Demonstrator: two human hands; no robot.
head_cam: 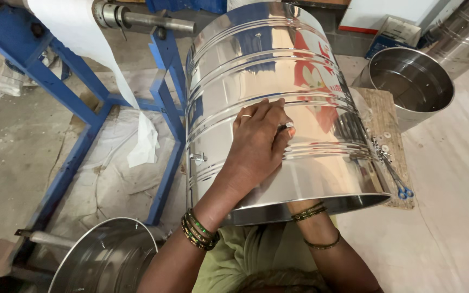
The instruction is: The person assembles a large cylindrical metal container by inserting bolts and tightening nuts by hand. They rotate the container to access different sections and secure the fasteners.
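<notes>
I am seeing one large steel drum (267, 103) lying on its side across my lap, my left hand (259, 141) resting on top, fingers (261, 108) pinching a small dark piece, right hand inside it, fingers hidden so I cannot tell, two more steel drums: one behind (413, 84), one near-left (109, 260), blue frame (77, 97) left of it.

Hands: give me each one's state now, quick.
Left hand: flat on the steel drum, pinching a small fitting.
Right hand: hidden inside the drum, cannot be told.
</notes>
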